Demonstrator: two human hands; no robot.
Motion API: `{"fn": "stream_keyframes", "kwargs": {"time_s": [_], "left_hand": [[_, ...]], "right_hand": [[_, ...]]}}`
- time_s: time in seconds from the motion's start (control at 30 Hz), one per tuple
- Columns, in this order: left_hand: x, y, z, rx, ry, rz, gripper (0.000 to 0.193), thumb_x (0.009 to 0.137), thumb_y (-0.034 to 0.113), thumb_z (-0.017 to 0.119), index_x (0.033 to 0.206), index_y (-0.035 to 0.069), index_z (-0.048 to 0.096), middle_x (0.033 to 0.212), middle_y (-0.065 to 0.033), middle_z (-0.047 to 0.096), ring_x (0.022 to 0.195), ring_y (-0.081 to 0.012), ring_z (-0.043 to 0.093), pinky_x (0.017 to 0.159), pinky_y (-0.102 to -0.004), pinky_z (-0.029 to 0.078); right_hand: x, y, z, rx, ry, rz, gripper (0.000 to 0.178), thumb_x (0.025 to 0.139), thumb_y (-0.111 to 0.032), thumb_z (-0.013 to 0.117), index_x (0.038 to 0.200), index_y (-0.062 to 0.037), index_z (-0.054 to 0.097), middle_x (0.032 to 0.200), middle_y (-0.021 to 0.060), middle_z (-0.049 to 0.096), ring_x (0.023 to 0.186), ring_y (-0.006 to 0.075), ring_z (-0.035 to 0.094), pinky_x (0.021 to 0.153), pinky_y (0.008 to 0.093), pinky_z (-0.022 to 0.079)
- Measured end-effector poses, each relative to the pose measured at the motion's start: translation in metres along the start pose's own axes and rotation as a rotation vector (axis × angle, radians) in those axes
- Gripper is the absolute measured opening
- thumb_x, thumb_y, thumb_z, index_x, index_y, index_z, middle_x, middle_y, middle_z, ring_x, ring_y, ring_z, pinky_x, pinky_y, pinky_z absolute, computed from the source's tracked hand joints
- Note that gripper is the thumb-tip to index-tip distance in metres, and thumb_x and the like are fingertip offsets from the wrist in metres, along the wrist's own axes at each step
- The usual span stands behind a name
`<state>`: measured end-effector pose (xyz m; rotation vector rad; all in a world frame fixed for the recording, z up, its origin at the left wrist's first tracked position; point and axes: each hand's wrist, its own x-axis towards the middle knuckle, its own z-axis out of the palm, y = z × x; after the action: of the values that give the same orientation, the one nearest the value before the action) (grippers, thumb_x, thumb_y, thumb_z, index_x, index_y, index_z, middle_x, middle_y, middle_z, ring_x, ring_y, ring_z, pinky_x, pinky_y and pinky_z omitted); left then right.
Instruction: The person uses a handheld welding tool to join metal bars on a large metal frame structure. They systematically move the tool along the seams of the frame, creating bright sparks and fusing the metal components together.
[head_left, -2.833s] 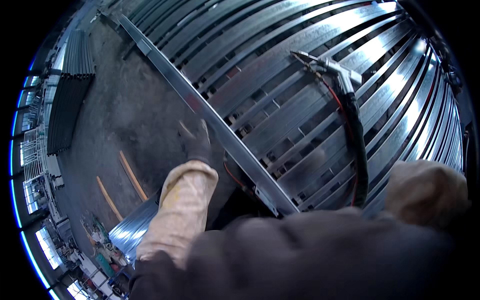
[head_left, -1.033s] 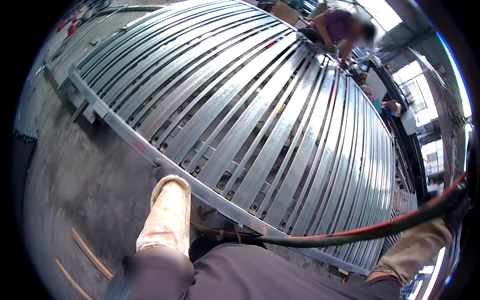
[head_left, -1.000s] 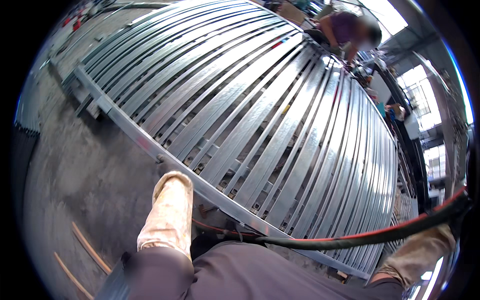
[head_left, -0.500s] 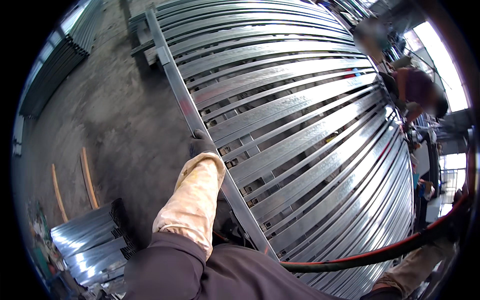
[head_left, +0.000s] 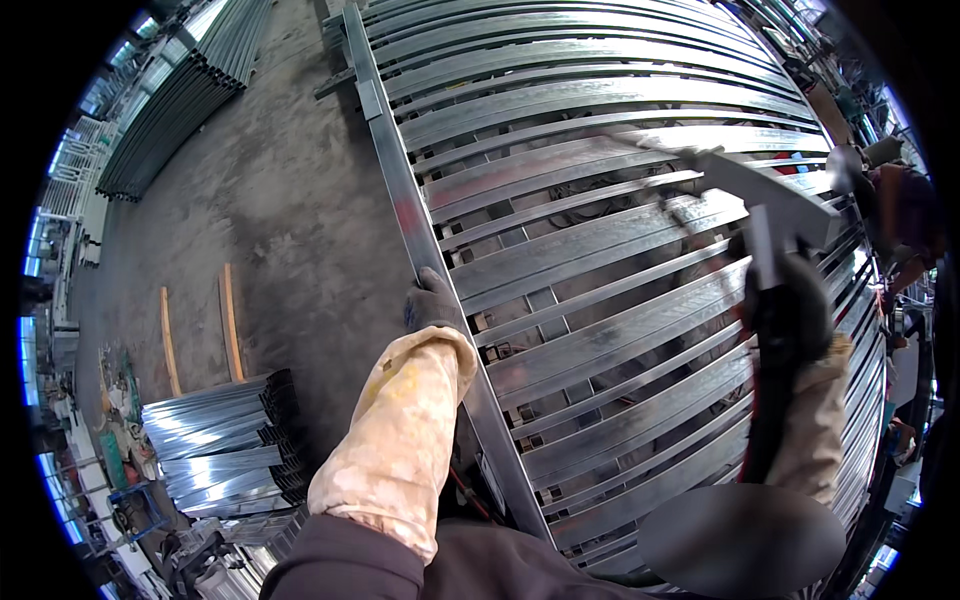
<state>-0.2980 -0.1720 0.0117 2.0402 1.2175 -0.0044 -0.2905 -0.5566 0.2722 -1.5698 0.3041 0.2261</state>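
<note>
My left hand (head_left: 434,303), in a dark glove with a pale, stained sleeve, rests on the long steel side bar (head_left: 397,190) of a large slatted metal frame. Its fingers wrap over the bar's outer edge. Above the slats, my gloved right hand (head_left: 805,305) grips a black-handled tool with a flat grey head (head_left: 765,195), blurred by motion. It looks like a welding torch, with a dark, red-striped cable running back along the forearm. The torch's thin front end is smeared, and I cannot tell whether it touches the steel slats (head_left: 560,245).
Stacked steel tubes (head_left: 185,115) lie at the far left. A shorter bundle of shiny profiles (head_left: 215,450) sits nearer, beside two wooden strips (head_left: 231,325) on the concrete floor (head_left: 300,220). At the right edge a person (head_left: 905,215) is close to the frame.
My right hand has come up from the lower right, bringing the welding torch over the slats. My left hand stays on the side bar. The view has shifted, showing more floor at left.
</note>
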Motion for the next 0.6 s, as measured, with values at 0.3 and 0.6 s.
{"fn": "stream_keyframes", "kwargs": {"time_s": [0.3,0.6], "left_hand": [[0.007,-0.005,0.006,0.026,0.033,0.022,0.072,0.106,0.056,0.035,0.11,-0.006,0.073,0.11,-0.0344,0.07,0.109,-0.0526,0.065,0.092,-0.0573,0.051],[0.003,0.0,0.0,0.053,-0.025,-0.007,0.069,0.107,0.055,0.035,0.115,-0.003,0.071,0.114,-0.0315,0.071,0.111,-0.0511,0.065,0.095,-0.0557,0.051]], "right_hand": [[0.034,0.125,0.115,0.321,-0.437,0.35,0.052,0.098,-0.013,0.068,0.142,0.0057,0.049,0.113,0.0159,0.072,0.081,0.0184,0.073,0.071,0.0285,0.06],[0.065,0.115,0.128,0.188,-0.346,0.34,0.041,0.1,-0.018,0.069,0.133,0.0048,0.058,0.107,0.0097,0.072,0.075,0.0149,0.071,0.067,0.027,0.059]]}}
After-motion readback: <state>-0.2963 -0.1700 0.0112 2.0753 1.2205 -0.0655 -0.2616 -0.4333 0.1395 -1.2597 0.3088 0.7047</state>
